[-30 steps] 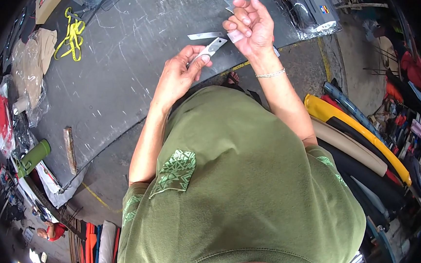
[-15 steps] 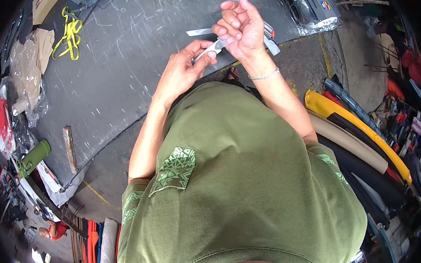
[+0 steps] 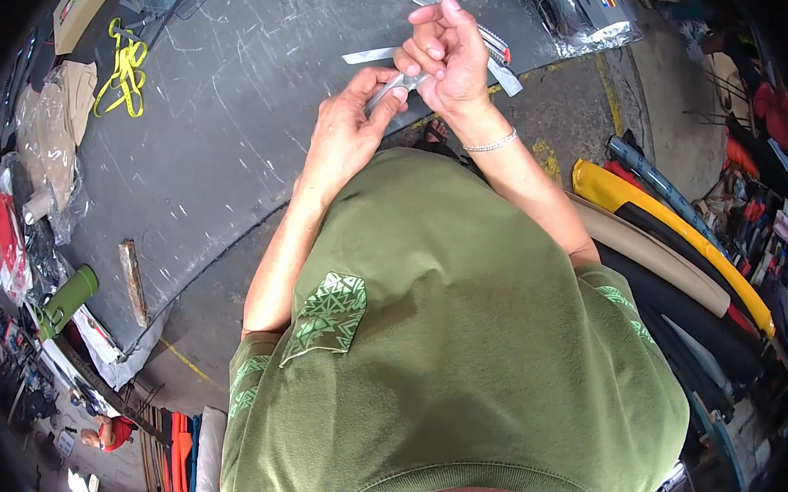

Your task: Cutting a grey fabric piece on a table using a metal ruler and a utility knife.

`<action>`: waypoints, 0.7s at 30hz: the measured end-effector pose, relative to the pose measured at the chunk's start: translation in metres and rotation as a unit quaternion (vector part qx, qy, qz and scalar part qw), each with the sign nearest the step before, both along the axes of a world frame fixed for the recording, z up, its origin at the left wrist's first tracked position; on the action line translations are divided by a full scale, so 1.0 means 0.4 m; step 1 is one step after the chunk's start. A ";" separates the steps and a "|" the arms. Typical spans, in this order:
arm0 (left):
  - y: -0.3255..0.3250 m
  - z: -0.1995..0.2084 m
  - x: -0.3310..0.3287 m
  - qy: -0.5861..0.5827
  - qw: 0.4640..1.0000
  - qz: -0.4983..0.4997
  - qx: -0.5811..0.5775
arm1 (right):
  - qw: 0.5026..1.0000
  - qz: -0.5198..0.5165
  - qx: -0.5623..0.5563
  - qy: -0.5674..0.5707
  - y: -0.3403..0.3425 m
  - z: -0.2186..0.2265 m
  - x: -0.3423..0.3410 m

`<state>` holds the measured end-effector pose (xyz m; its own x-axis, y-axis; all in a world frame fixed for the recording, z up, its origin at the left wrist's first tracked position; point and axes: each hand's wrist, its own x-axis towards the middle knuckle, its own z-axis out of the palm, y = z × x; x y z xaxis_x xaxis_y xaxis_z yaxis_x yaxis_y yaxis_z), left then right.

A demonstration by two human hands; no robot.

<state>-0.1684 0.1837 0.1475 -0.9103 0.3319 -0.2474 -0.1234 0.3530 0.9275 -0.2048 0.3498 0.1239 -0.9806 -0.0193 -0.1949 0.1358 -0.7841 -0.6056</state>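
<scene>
Near the table's front edge, my left hand (image 3: 352, 120) pinches a slim silver-grey metal tool (image 3: 387, 90), which looks like a utility knife, between thumb and fingers. My right hand (image 3: 452, 63) is turned palm up at the tool's far end. Its fingers curl in over that end, and the tip is hidden by them. Beneath the right hand lies a flat metal ruler (image 3: 506, 78), partly covered. Beside it on the table is a red and black cutter (image 3: 498, 48).
The scratched dark table (image 3: 209, 142) carries a tangled yellow strap (image 3: 125, 72) and a wooden stick (image 3: 132, 281). Plastic-wrapped goods (image 3: 50, 131) line its left side. A plastic-covered box (image 3: 588, 17) stands at the far right. Rolls of material, one yellow (image 3: 678, 238), lie on my right.
The tool has tilted and shifted a little toward the right hand, so less of it shows. Both hands stay close together, and the view has moved slightly.
</scene>
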 end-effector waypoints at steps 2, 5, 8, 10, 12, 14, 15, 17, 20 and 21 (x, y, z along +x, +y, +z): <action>0.008 0.010 0.001 -0.002 1.000 -0.004 -0.001 | 0.999 -0.021 -0.020 0.037 0.015 -0.015 -0.010; 0.016 0.022 -0.002 -0.005 1.000 -0.011 -0.009 | 0.998 -0.046 -0.042 0.018 0.024 -0.016 -0.015; 0.019 0.029 -0.005 -0.010 1.000 -0.018 -0.023 | 0.996 -0.053 -0.073 0.016 0.030 -0.014 -0.017; 0.022 0.033 -0.006 -0.013 0.999 -0.021 -0.030 | 0.995 -0.056 -0.081 0.021 0.027 -0.012 -0.013; 0.028 0.035 -0.005 -0.010 0.999 -0.019 -0.040 | 0.992 -0.088 -0.087 -0.015 0.014 -0.011 -0.008; 0.029 0.033 -0.003 -0.025 0.999 -0.014 -0.037 | 0.993 -0.086 -0.084 -0.017 0.008 -0.008 -0.003; 0.030 0.031 -0.003 -0.040 0.999 -0.008 -0.033 | 0.993 -0.083 -0.080 -0.017 0.006 -0.008 -0.002; 0.030 0.028 -0.001 -0.019 0.999 -0.010 -0.038 | 0.997 -0.061 -0.040 0.004 0.020 -0.005 -0.005; 0.031 0.008 0.009 0.025 0.998 -0.014 -0.051 | 0.999 -0.034 -0.004 0.002 0.028 -0.021 -0.001; 0.032 0.003 0.013 0.048 0.997 -0.017 -0.059 | 0.999 -0.029 -0.008 -0.022 0.028 -0.028 0.002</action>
